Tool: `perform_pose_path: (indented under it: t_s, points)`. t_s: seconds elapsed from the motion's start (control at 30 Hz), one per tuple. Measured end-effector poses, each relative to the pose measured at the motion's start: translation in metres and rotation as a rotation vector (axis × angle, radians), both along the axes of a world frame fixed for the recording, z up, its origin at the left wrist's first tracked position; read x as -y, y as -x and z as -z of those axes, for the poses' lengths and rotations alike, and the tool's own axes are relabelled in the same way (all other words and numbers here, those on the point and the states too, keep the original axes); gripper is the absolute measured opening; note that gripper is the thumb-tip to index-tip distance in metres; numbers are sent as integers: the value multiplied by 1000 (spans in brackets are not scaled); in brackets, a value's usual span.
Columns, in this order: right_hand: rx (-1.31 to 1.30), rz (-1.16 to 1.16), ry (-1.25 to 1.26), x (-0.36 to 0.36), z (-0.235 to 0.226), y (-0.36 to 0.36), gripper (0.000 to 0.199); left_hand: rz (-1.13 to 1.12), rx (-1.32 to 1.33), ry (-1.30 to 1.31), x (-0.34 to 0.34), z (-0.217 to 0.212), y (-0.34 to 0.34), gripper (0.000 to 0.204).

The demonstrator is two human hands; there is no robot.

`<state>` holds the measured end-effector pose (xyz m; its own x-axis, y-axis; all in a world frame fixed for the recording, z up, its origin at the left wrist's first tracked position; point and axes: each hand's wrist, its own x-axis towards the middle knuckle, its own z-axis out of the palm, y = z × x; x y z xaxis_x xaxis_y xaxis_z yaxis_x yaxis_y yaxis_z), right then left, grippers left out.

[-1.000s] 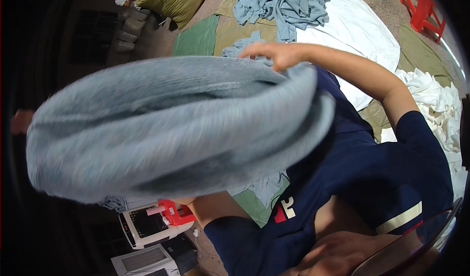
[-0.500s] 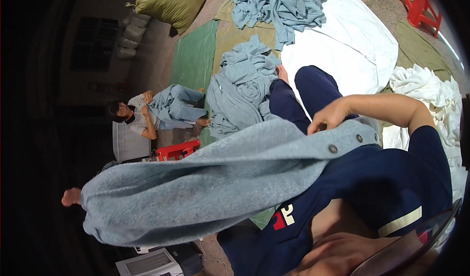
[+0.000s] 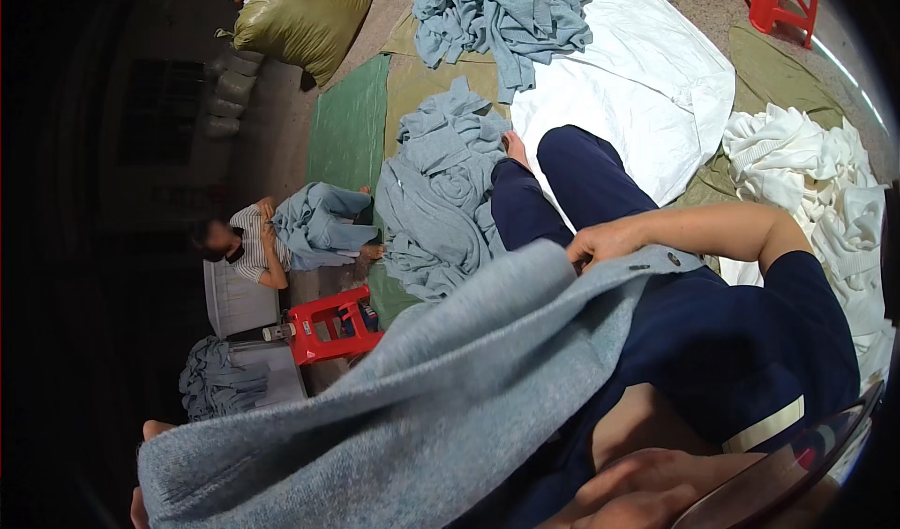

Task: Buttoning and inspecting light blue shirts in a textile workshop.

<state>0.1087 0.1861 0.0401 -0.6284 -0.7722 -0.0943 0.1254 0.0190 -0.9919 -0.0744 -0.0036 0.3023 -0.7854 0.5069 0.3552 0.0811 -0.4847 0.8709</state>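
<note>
A blue-grey knitted cardigan (image 3: 403, 416) with dark buttons stretches across the front of the view. My right hand (image 3: 605, 241) is closed on its upper right part, near the buttoned band, with the fingertips partly tucked out of sight. At the far left end, my left hand (image 3: 155, 430) grips the cardigan's edge; fabric covers most of it, and only some fingertips show. The cloth hangs between both hands, over my lap. Beyond it a heap of blue-grey knitwear (image 3: 441, 187) lies by my foot.
Another blue-grey pile (image 3: 511, 13) lies farther off, beside a white sheet (image 3: 637, 88). White knitwear (image 3: 806, 168) is heaped at right. Red stools stand at left (image 3: 333, 327) and far right (image 3: 778, 4). A seated co-worker (image 3: 258, 243) handles blue-grey cloth. A stuffed olive sack (image 3: 300, 22) stands behind.
The cardigan's left end and my left hand have moved down and nearer. My right hand has shifted slightly left, still gripping. More of the left red stool and a pile beside it now shows.
</note>
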Motion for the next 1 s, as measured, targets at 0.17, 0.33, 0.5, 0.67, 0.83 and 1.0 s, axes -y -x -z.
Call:
perform_pose_path:
  t_s: [0.17, 0.33, 0.5, 0.67, 0.83, 1.0]
  points:
    - [260, 273, 516, -61, -29, 3, 13, 11, 108, 10, 14, 19, -4, 53]
    - [-40, 270, 301, -28, -39, 19, 57, 29, 241, 1, 22, 51, -10, 53]
    - [-151, -79, 170, 39, 1, 26, 38, 93, 335, -8, 13, 69, 4, 54]
    - [255, 465, 645, -42, -21, 15, 31, 106, 413, -15, 29, 85, 9, 54]
    - [-37, 955, 630, -150, -66, 8, 26, 117, 529, -53, 37, 118, 12, 55]
    - [-88, 1155, -125, -164, 28, 36, 26, 192, 659, -67, 25, 156, 22, 55]
